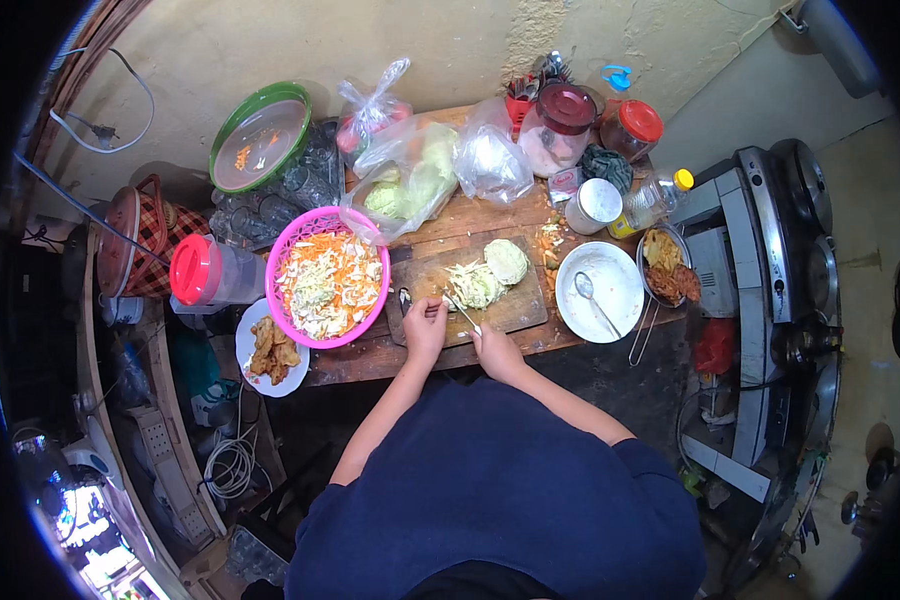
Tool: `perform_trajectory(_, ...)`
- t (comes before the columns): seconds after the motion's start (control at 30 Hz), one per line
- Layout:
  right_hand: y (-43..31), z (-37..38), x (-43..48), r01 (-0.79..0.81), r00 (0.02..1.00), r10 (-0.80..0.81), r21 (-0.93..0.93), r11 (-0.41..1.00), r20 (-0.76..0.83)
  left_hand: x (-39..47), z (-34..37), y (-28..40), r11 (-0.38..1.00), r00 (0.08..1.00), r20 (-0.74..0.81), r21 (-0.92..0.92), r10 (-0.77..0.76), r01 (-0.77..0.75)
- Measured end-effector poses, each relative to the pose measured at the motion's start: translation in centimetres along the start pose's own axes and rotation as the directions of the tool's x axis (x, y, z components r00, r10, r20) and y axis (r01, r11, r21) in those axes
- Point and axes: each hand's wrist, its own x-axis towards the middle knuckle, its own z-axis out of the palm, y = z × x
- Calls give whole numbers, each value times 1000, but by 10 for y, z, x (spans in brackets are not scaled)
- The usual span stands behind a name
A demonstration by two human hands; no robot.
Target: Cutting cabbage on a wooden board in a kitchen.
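My right hand (499, 355) grips a knife (461, 311) whose blade slants up and left over a wooden cutting board (521, 311). At the knife's tip are the fingertips of my left hand (425, 327); whether they pinch a small pale scrap or the blade itself is too small to tell. Just beyond the blade lies shredded cabbage (476, 285), and a cut piece of cabbage (506, 261) rests behind it on the board. Left of the board, a pink plastic basket (271, 289) holds shredded cabbage and carrot (330, 281).
A white bowl (581, 319) with a spoon (592, 296) stands right of the board, beside a strainer of fried food (667, 262). Behind are a plastic bag of cabbage (405, 180) and several jars. A plate (286, 381) of fried pieces sits at the table's left front edge.
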Motion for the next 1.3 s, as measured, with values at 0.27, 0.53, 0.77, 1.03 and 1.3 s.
perform_trajectory(0.27, -1, -11, -17, 25, 1000, -26, 117, 993, 4, -3, 2, -3, 987, 997, 9, -140, -80, 80)
perform_trajectory(0.53, -1, -2, -14, -10, 1000, 9, 72, 997, 9, -6, 2, 2, 992, 998, -18, -112, -56, 53)
perform_trajectory(0.77, 5, 10, -5, 23, 999, -23, -13, 1000, -39, -10, 3, 4, 998, 999, -30, -60, -13, 11)
perform_trajectory(1.03, -1, 6, 2, 9, 999, -13, -133, 991, -32, -11, 2, 3, 999, 999, -39, -32, 11, -13)
perform_trajectory(1.3, 4, 0, -6, 28, 996, -30, -20, 999, -89, -9, -1, 3, 997, 997, -30, -31, 73, -74)
